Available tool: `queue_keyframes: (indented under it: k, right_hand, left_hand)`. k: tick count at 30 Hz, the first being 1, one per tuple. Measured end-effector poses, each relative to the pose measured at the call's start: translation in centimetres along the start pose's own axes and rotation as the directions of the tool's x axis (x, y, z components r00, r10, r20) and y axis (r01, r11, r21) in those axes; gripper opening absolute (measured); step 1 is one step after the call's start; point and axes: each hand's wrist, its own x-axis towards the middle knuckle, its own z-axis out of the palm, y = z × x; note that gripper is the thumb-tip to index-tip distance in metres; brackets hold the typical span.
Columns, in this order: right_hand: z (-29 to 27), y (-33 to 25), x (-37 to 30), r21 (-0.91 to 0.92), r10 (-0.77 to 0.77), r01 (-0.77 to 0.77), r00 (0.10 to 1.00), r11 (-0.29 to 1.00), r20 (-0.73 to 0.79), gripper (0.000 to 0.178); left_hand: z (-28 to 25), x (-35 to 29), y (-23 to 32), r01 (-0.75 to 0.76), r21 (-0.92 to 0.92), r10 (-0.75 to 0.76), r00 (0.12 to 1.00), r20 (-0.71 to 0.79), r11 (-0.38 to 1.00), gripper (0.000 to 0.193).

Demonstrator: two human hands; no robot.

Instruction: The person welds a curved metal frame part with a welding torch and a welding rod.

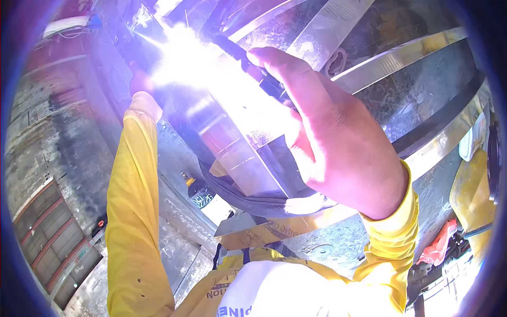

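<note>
My right hand (343,132) is closed round a black welding torch (253,68), its thumb along the upper side. A white-violet arc (190,58) glares at the torch's far end, washing out the tip and the spot it meets. Under the glare runs a shiny metal bar (245,164), part of a larger metal frame. My left hand (140,82) is at the left edge of the glare, arm stretched forward. Its fingers are mostly hidden by light, so whether it holds anything cannot be made out. Both arms wear yellow sleeves.
Bright curved metal strips (401,61) cross the work on the right. A grey cable or hose (264,203) loops below the bar. A yellow-and-black tool (193,185) lies on the floor. A grated panel (55,243) is at lower left, red cloth or plastic (439,244) at right.
</note>
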Motion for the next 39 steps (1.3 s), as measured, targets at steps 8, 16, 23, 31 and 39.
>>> queue_keyframes:
  k: [8,16,23,31,39]
  right_hand:
    - [0.6,0.8,-0.3,0.056,-0.014,0.017,0.999,0.998,-0.038,0.073]
    - [1.4,1.9,-0.2,-0.008,-0.03,0.03,0.997,1.0,-0.074,0.07]
    - [1.4,1.2,-0.2,-0.015,-0.097,0.096,0.985,0.995,-0.144,0.067]
    - [0.5,0.6,-0.3,-0.092,0.007,-0.007,1.0,0.996,0.007,0.078]
    - [2.0,1.6,-0.2,0.003,-0.116,0.119,0.975,0.993,-0.188,0.069]
  left_hand:
    - [-0.3,2.2,-1.7,-0.048,0.131,0.035,0.995,0.098,0.99,0.088]
    - [-1.6,2.5,-3.0,0.232,-0.337,0.12,0.634,0.764,0.913,0.075]
    - [-0.1,-1.0,2.2,-0.005,-0.072,0.032,0.928,0.372,0.997,0.071]
    - [1.7,-1.3,-0.6,-0.047,-0.012,0.046,0.999,-0.011,0.999,0.113]
    - [1.9,-8.2,2.7,-0.021,0.273,0.057,0.991,-0.124,0.962,0.111]
